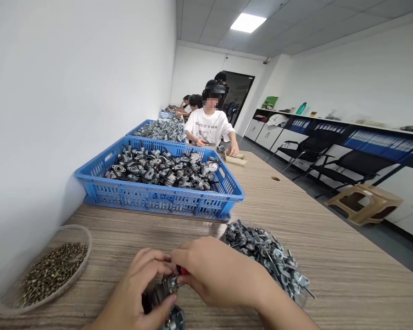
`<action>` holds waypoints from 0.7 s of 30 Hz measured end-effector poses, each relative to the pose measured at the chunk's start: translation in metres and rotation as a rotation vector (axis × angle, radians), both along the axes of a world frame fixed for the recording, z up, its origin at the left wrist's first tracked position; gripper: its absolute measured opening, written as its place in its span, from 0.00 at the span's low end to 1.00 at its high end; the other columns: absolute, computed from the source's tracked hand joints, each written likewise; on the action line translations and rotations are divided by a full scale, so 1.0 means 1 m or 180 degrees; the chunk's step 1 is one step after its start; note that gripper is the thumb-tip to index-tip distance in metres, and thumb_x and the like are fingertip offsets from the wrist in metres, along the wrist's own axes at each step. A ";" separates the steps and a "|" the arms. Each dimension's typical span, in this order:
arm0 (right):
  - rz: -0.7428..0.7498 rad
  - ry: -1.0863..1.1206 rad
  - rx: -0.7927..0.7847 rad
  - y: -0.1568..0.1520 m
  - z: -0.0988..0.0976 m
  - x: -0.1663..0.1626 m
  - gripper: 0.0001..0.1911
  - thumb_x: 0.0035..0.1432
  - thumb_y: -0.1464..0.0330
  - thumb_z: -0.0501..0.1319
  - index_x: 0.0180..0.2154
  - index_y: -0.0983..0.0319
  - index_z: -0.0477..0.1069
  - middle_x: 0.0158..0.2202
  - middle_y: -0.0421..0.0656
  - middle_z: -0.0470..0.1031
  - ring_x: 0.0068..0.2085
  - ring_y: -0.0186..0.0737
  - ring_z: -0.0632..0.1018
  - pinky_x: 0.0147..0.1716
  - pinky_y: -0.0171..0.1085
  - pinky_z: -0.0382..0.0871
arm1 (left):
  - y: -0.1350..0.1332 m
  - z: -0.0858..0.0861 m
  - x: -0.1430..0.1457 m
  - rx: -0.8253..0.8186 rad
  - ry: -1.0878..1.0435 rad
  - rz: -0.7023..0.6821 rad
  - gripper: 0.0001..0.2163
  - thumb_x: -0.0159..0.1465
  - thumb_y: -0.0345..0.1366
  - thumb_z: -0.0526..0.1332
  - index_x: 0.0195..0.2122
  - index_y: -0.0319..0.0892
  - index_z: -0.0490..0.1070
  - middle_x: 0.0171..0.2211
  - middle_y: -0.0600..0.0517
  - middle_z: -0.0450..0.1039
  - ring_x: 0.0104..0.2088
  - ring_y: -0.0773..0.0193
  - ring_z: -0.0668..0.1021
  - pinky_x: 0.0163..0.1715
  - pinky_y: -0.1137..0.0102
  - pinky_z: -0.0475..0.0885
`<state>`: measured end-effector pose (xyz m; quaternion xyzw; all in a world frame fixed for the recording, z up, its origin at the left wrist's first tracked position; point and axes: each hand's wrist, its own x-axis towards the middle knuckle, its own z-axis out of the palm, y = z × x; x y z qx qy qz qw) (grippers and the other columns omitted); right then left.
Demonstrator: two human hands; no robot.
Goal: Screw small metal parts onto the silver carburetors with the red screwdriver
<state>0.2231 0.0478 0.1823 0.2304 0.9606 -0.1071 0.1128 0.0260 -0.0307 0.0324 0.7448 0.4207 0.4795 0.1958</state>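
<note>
My left hand (139, 286) is closed around a small metal carburetor (165, 286) low in the middle of the head view, steadying it just above the table. Over its top, my right hand (216, 270) grips a red-handled tool (183, 271); only a bit of red shows between the fingers, and its tip is hidden. Another dark metal part (175, 318) lies beneath my left hand, partly cut off by the bottom edge. Right of my right hand is a heap of grey metal levers and brackets (268, 252). A clear plastic tub (88, 238) of small brass-coloured screws (55, 272) stands at the left.
A blue crate (158, 195) full of carburetors stands ahead against the wall, with another blue crate (144, 123) behind it. Across the table a co-worker (209, 126) reaches into a cream tray (239, 159). Chairs (351, 160) and a stool (365, 201) stand to the right.
</note>
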 end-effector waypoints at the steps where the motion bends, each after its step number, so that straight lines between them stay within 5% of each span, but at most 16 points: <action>1: -0.0014 0.0033 -0.0006 0.001 0.002 0.001 0.02 0.69 0.71 0.65 0.44 0.60 0.76 0.41 0.45 0.86 0.41 0.49 0.86 0.33 0.39 0.63 | 0.000 -0.002 -0.001 0.0016 0.0010 0.0067 0.17 0.62 0.32 0.72 0.52 0.49 0.77 0.52 0.43 0.81 0.52 0.45 0.84 0.51 0.54 0.84; 5: -0.0069 0.0135 0.0135 0.000 0.013 0.007 0.02 0.70 0.71 0.63 0.42 0.60 0.75 0.39 0.44 0.85 0.39 0.48 0.84 0.33 0.40 0.63 | 0.000 -0.013 -0.004 0.0037 0.0057 0.0214 0.30 0.62 0.34 0.74 0.64 0.52 0.69 0.61 0.41 0.77 0.58 0.42 0.83 0.55 0.51 0.84; 11: -0.0139 0.0176 0.0439 -0.007 0.024 0.011 0.03 0.67 0.73 0.62 0.39 0.60 0.72 0.36 0.42 0.81 0.34 0.44 0.78 0.29 0.40 0.56 | 0.000 -0.025 -0.010 0.0018 0.0178 0.0553 0.32 0.69 0.38 0.70 0.72 0.51 0.61 0.68 0.38 0.69 0.67 0.37 0.76 0.64 0.41 0.77; 21: -0.0349 0.0815 0.1087 0.002 0.039 0.038 0.06 0.65 0.74 0.57 0.35 0.58 0.67 0.32 0.42 0.75 0.30 0.41 0.70 0.28 0.41 0.55 | 0.002 -0.044 -0.009 -0.0200 -0.0148 0.0489 0.30 0.74 0.37 0.65 0.75 0.55 0.57 0.71 0.40 0.66 0.69 0.41 0.75 0.59 0.50 0.83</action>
